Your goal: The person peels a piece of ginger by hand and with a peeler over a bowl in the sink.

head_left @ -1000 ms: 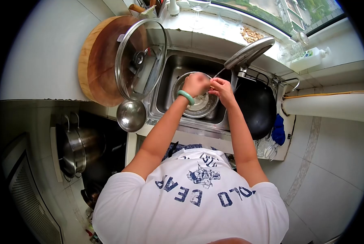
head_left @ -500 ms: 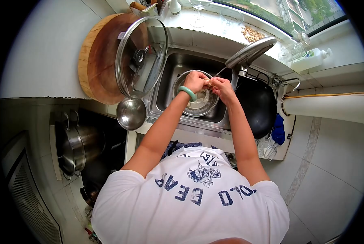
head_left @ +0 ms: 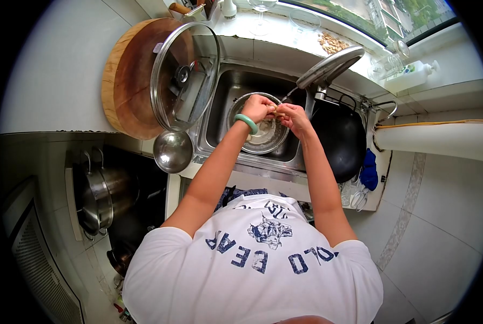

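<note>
My left hand (head_left: 259, 108), below which a green bangle (head_left: 246, 123) circles the wrist, is closed in a pinch over a metal bowl (head_left: 235, 142). My right hand (head_left: 295, 118) meets it fingertip to fingertip, also pinching. Between the fingertips is something small and pale that I cannot make out. The bowl rests in the sink (head_left: 214, 129) and holds cloudy water with pale pieces. Just behind the right hand, a thin stream of water runs from the faucet (head_left: 330, 67).
A glass lid (head_left: 185, 75) leans by a round wooden board (head_left: 123, 81) on the left, above a metal ladle bowl (head_left: 173, 152). Right of the sink stands a black wok (head_left: 339, 140). Glasses, small brown pieces (head_left: 332, 43) and a white bottle (head_left: 410, 77) line the windowsill.
Both hands stay together over the bowl. The left hand's fingers, blurred earlier, now show in a pinch, and the hands have shifted slightly. The view has moved a little.
</note>
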The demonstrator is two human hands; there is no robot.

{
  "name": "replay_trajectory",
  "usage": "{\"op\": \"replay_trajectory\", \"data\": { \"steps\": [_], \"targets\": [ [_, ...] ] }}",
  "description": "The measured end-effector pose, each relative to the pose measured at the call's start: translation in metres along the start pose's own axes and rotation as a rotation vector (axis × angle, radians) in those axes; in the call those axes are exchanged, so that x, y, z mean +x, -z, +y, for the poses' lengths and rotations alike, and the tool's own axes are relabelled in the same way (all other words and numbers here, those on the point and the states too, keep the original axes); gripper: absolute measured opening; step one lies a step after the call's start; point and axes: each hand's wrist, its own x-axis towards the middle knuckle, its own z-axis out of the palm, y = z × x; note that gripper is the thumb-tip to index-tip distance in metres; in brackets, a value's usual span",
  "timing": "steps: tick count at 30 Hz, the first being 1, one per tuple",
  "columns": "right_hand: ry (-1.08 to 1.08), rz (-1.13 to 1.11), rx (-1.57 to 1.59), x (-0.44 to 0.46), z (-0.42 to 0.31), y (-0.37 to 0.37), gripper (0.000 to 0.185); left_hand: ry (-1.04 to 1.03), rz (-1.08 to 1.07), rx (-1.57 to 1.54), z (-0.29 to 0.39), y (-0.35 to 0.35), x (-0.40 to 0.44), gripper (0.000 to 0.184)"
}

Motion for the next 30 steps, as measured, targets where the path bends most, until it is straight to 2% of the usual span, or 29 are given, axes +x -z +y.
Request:
{"op": "replay_trajectory", "data": {
  "steps": [2,9,15,20,24,26,30],
  "targets": [
    [0.013,-0.011,-0.077,-0.001,-0.001,-0.002,0.012,-0.028,0.018,0.103,-0.001,-0.001,0.000,0.006],
    [0.014,0.000,-0.047,0.000,0.000,0.000,0.014,0.010,0.049,0.018,0.003,-0.003,-0.004,0.007],
    [0.024,-0.020,-0.142,0.002,-0.001,-0.003,0.014,0.047,0.129,0.044,-0.001,-0.005,-0.008,0.011],
    [0.007,0.008,-0.079,0.004,0.003,0.000,0.016,0.090,0.118,-0.127,-0.005,-0.001,-0.010,0.012],
    [0.011,0.005,-0.024,0.001,0.003,-0.003,0.016,0.071,0.143,-0.145,-0.006,0.000,-0.012,0.011],
    [0.054,-0.035,-0.152,0.001,0.003,-0.003,0.016,0.013,0.092,-0.154,-0.005,0.000,-0.013,0.011],
    [0.077,-0.037,-0.081,0.000,0.001,-0.003,0.016,-0.029,0.113,-0.167,-0.012,0.005,-0.006,0.011]
  ]
}}
